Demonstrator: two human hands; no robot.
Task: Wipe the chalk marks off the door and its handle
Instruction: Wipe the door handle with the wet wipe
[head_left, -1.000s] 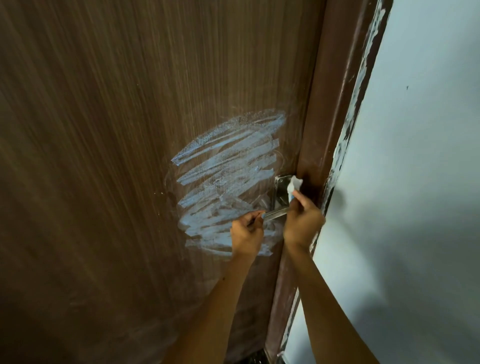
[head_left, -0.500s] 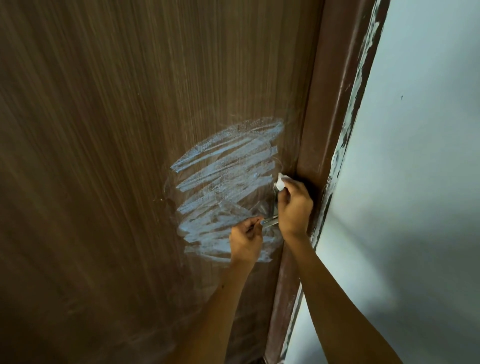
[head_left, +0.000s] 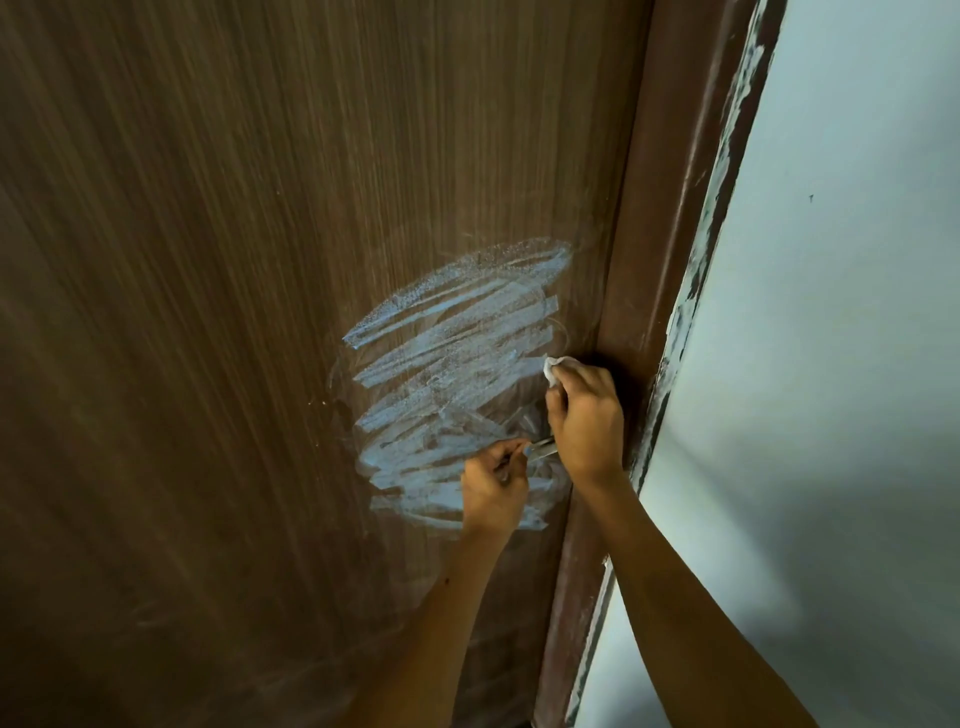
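Note:
A brown wood-grain door (head_left: 234, 312) fills the left of the view. Broad pale-blue chalk marks (head_left: 452, 343) are scribbled across it beside the handle. Only a short silver stretch of the metal handle (head_left: 541, 448) shows between my hands. My left hand (head_left: 493, 488) is closed around the free end of the handle. My right hand (head_left: 587, 415) covers the handle's base plate and is closed on a small white cloth (head_left: 553, 370), whose corner sticks out above the fingers against the door.
The dark brown door frame (head_left: 649, 234) runs along the door's right edge, with chipped paint on its outer side. A pale blue-white wall (head_left: 831, 364) fills the right of the view.
My right hand with the cloth has slid from the frame side of the handle plate leftward onto the plate, now covering it. My left hand has stayed on the handle's end.

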